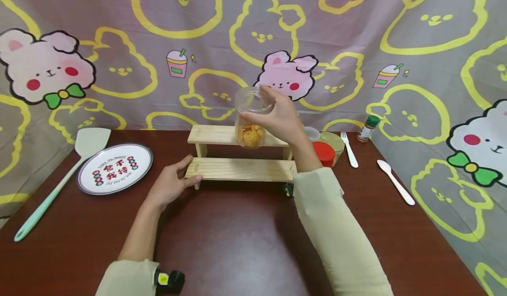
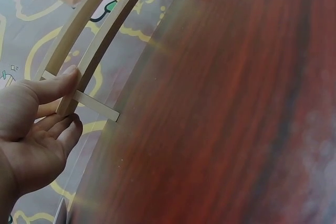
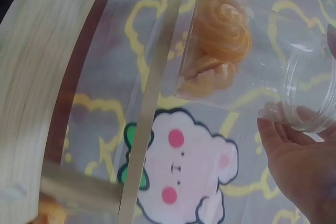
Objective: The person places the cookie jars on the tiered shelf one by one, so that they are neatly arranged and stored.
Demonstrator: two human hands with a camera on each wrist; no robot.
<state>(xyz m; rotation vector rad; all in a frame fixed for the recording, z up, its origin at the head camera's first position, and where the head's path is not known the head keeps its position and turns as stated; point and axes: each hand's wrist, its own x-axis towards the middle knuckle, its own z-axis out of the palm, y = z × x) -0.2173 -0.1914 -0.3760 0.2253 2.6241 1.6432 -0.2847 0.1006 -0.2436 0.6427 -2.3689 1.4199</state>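
Note:
My right hand (image 1: 279,116) grips a clear jar (image 1: 251,106) near its top, with orange-brown twisted snacks (image 1: 251,135) at its bottom. In the head view the jar overlaps the upper step of a two-step wooden rack (image 1: 237,169). The right wrist view shows the jar (image 3: 262,61) beside the rack's upper edge (image 3: 149,98), the hand (image 3: 302,156) around its rim end. My left hand (image 1: 168,183) pinches the left end of the lower step; the left wrist view has the thumb on top and fingers (image 2: 65,127) below the board (image 2: 97,51).
Left of the rack lie a round plate (image 1: 115,169) and a long spatula (image 1: 51,197). Behind my right forearm stand a red-lidded jar (image 1: 324,153) and another jar (image 1: 333,142). Farther right are a fork (image 1: 349,150), a spice bottle (image 1: 368,128) and a knife (image 1: 396,182).

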